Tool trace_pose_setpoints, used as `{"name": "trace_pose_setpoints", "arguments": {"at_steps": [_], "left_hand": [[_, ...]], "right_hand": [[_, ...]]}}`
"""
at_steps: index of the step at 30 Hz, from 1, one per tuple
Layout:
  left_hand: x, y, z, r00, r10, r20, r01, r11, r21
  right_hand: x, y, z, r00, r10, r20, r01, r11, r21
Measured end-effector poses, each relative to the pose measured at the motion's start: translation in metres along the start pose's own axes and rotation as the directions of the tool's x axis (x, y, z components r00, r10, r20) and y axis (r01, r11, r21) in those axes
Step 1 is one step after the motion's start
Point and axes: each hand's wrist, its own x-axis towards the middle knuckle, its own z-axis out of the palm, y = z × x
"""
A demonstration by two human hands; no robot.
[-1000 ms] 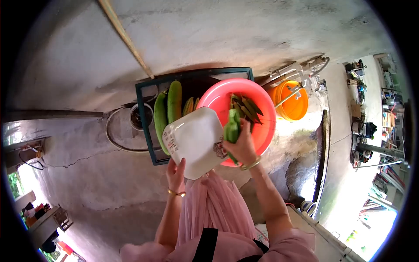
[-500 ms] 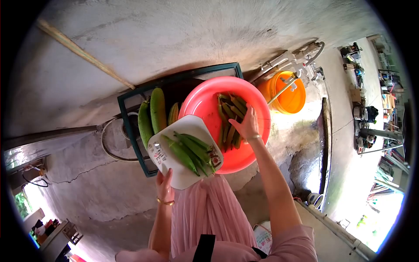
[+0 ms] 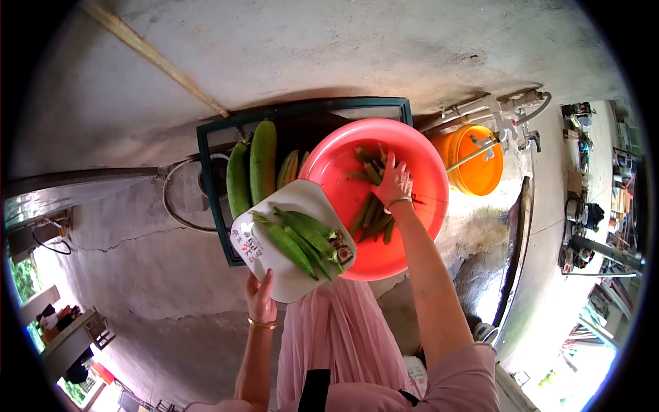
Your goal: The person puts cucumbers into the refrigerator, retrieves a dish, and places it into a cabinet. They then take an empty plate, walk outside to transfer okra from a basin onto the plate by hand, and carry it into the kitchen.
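Observation:
My left hand (image 3: 261, 296) grips the near left edge of a white square plate (image 3: 288, 283) with printed markings, thumb on top. Several green okra pods (image 3: 300, 237) lie across the plate, which overlaps the near left rim of a pink-red plastic basin (image 3: 429, 237). Inside the basin, my right hand (image 3: 395, 184) rests over a heap of darker okra pods (image 3: 371, 214), its fingers spread and pointing away from me. The hand covers part of the heap, so contact under the palm is hidden.
Long green gourds (image 3: 263, 161) lie left of the basin within a dark green frame (image 3: 302, 110). An orange bucket (image 3: 473, 168) stands right, beneath a tap with pipes (image 3: 504, 117). A hose (image 3: 171, 206) curves at left. A concrete wall (image 3: 329, 48) rises behind.
My right hand has moved down onto the okra in the basin, and the pods have shifted and spread under it. My left hand still holds the plate. The view has shifted slightly.

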Motion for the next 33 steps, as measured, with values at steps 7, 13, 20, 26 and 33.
{"name": "trace_pose_setpoints", "arguments": {"at_steps": [7,13,20,26,33], "left_hand": [[0.001,-0.003,0.001,0.999,0.027,0.022,-0.028,0.999,0.024],[0.003,0.002,0.014,0.996,0.073,0.043,-0.075,0.996,0.046],[0.008,-0.006,0.031,0.987,0.114,0.113,-0.122,0.990,0.065],[0.019,-0.035,0.056,0.986,0.066,0.152,-0.087,0.987,0.137],[0.022,-0.043,0.067,0.984,-0.027,0.177,0.014,0.997,0.071]], "right_hand": [[0.005,0.002,0.006,0.987,-0.126,-0.096,0.137,0.983,0.121],[-0.021,0.007,-0.022,0.978,-0.108,-0.177,0.156,0.945,0.287],[-0.063,0.009,-0.071,0.957,-0.037,-0.289,0.207,0.785,0.584],[-0.116,-0.023,-0.113,0.990,-0.055,-0.132,0.137,0.643,0.753],[-0.152,-0.057,-0.083,0.918,-0.294,-0.267,0.397,0.715,0.575]]}}
